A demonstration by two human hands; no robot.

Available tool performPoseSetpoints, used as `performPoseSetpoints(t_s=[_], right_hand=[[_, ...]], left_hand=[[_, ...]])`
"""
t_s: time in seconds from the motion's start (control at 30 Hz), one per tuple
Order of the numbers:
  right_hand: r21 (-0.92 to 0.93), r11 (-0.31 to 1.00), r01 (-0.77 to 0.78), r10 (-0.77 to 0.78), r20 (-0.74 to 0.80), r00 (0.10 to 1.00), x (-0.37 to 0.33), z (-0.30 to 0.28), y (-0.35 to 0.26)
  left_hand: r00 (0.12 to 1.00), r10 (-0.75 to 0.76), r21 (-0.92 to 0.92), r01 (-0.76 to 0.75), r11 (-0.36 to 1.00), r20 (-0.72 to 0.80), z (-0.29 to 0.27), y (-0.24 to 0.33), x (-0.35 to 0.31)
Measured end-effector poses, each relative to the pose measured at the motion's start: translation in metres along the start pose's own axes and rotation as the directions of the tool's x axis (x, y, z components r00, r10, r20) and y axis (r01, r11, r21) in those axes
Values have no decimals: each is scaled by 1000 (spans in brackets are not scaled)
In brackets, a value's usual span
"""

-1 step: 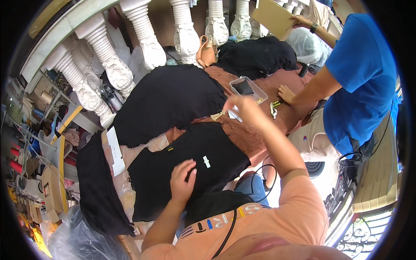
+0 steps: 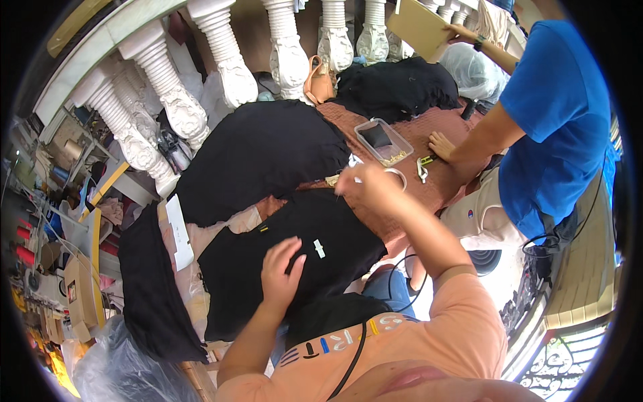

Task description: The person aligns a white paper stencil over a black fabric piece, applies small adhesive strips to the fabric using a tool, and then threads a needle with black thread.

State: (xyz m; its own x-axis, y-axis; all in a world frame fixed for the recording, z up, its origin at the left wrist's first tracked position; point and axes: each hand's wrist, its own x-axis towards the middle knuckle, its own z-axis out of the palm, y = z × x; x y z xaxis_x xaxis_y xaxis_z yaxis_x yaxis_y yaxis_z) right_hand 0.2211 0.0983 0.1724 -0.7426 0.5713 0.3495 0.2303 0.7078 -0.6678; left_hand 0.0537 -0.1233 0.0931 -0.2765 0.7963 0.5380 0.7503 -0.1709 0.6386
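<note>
A black garment piece (image 2: 321, 224) lies spread in front of me, with a small white label (image 2: 319, 248) and a tiny yellow mark on it. My left hand (image 2: 281, 271) is over its near part, thumb and fingers apart, holding nothing. Beyond the garment's far right corner is my right hand (image 2: 368, 184), its fingers smeared by motion; whether they hold anything cannot be made out. Small pale labels (image 2: 331, 180) lie beside those fingers. Behind the wrist a pale ring, like a tape roll (image 2: 396, 177), partly shows. A clear plastic box (image 2: 402, 149) with a dark piece and yellowish bits stands farther off.
More black cloth (image 2: 258, 154) is piled beyond, on a brown textured cover (image 2: 429, 191). A person in a blue shirt (image 2: 559, 114) at the right rests one hand on the cover, near a yellow-green tool (image 2: 425, 161), and holds a board (image 2: 418, 30). White balusters (image 2: 228, 60) line the far side.
My right hand has moved slightly left and nearer, uncovering more of the plastic box and the pale ring. My left hand has shifted up slightly. The other person's board has tilted a little.
</note>
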Motion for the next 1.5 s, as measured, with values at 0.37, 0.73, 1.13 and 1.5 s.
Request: performPoseSetpoints(t_s=[0.37,0.73,1.13,1.5], right_hand=[[-193,927,323,-319,55,946,-48,37,-74],[-81,961,265,-274,-126,954,-50,37,-86],[527,849,28,43,-123,991,-60,58,-60],[390,921,3,39,-99,994,-65,62,-66]], left_hand=[[995,83,-73,-87,994,-56,-20,48,37],[988,-88,-254,54,966,-127,-25,55,29],[982,-184,-474,141,869,-46,-13,42,27],[989,-62,-267,24,963,-134,-7,41,28]])
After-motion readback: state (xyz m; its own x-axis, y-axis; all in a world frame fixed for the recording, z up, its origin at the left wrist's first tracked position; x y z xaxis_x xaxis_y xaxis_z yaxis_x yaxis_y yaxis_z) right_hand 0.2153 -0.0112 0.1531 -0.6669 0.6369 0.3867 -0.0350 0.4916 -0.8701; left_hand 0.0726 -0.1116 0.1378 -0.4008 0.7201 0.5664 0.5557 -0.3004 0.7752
